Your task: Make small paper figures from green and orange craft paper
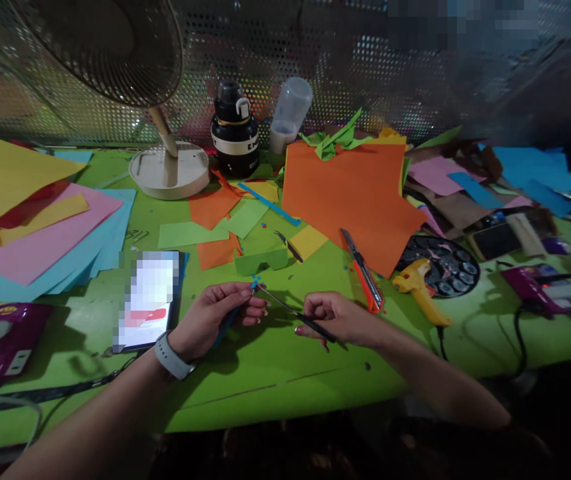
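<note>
My left hand (220, 310), with a pale watch on the wrist, pinches a strip of blue paper (226, 327) between thumb and fingers. Small blue bits show at its fingertips. My right hand (332, 317) is closed around the dark handle of a thin pointed metal tool (310, 323), whose tip reaches the blue bits at my left fingertips. Whether it is scissors or tweezers is unclear. Just beyond my hands lie a folded green paper piece (261, 261), a yellow paper square (308, 243) and a small dark tool (290, 247).
A phone (150, 300) lies left of my left hand. An orange cutter (365, 283) and yellow glue gun (420, 287) lie to the right. Behind stand a fan (169, 170), a black bottle (235, 137) and large orange paper (345, 193). Purple power strips sit at both sides.
</note>
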Demonstrator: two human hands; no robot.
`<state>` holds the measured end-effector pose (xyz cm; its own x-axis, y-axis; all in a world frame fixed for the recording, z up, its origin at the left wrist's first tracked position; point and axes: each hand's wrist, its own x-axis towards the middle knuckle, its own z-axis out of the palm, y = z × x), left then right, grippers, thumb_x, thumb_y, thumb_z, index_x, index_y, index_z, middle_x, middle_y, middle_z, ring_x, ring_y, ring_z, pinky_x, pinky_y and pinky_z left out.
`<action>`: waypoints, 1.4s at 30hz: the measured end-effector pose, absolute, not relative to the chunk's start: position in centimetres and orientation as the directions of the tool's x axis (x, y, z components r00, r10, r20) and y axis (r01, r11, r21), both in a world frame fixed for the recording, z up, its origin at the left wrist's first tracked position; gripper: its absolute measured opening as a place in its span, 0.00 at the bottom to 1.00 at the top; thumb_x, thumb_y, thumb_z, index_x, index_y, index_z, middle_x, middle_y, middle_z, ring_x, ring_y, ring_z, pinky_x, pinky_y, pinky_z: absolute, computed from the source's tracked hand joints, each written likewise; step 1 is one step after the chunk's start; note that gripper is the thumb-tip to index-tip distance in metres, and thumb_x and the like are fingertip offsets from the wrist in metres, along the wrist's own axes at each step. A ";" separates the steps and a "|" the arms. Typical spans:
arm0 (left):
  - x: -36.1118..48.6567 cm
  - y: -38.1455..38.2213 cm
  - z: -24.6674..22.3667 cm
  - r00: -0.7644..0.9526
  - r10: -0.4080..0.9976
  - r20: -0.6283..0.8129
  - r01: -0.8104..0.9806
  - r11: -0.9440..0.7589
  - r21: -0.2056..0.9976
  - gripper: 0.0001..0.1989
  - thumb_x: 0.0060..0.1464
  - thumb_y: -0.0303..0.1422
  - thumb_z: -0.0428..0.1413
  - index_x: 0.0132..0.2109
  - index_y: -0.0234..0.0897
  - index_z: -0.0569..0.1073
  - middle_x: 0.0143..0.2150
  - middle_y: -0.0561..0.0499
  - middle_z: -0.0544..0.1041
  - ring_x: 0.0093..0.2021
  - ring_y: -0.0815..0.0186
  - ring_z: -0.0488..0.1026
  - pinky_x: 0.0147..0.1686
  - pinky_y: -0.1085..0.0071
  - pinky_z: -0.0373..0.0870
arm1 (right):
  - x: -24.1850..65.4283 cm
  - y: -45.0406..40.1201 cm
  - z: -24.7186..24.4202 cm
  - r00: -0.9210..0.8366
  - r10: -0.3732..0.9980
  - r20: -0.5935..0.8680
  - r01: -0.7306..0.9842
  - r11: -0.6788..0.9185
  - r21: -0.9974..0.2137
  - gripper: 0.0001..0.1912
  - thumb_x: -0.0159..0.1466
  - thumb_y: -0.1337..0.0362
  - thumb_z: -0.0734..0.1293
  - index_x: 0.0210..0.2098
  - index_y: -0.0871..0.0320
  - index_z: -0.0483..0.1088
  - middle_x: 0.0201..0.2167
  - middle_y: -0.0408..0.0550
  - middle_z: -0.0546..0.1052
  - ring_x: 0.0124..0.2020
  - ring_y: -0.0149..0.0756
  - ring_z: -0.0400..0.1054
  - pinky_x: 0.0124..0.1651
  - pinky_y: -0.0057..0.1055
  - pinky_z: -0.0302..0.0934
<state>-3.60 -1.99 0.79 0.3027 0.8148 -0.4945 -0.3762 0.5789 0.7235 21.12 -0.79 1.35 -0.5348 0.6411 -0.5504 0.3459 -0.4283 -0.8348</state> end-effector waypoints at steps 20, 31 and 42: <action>-3.4 -2.1 0.7 0.309 0.818 -0.484 -0.390 0.574 0.720 0.10 0.50 0.32 0.65 0.39 0.32 0.79 0.34 0.44 0.83 0.31 0.66 0.80 0.33 0.74 0.78 | 20.9 -0.9 1.4 -0.505 0.657 -0.560 0.361 -0.428 -0.828 0.26 0.44 0.51 0.79 0.25 0.57 0.61 0.16 0.34 0.64 0.17 0.22 0.58 0.18 0.20 0.51; -3.5 -1.9 0.8 0.308 0.808 -0.503 -0.351 0.588 0.729 0.11 0.50 0.35 0.65 0.39 0.32 0.79 0.35 0.44 0.83 0.32 0.65 0.80 0.33 0.73 0.77 | 21.1 -0.7 1.5 -0.506 0.666 -0.548 0.305 -0.457 -0.836 0.25 0.44 0.51 0.79 0.24 0.57 0.62 0.17 0.35 0.67 0.17 0.22 0.60 0.19 0.21 0.56; -3.5 -1.8 0.9 0.282 0.814 -0.507 -0.332 0.579 0.745 0.11 0.48 0.35 0.66 0.37 0.33 0.79 0.35 0.44 0.83 0.32 0.66 0.80 0.32 0.73 0.77 | 21.3 -0.7 1.3 -0.503 0.666 -0.551 0.326 -0.444 -0.835 0.23 0.46 0.52 0.78 0.25 0.57 0.63 0.17 0.35 0.67 0.17 0.22 0.60 0.19 0.21 0.55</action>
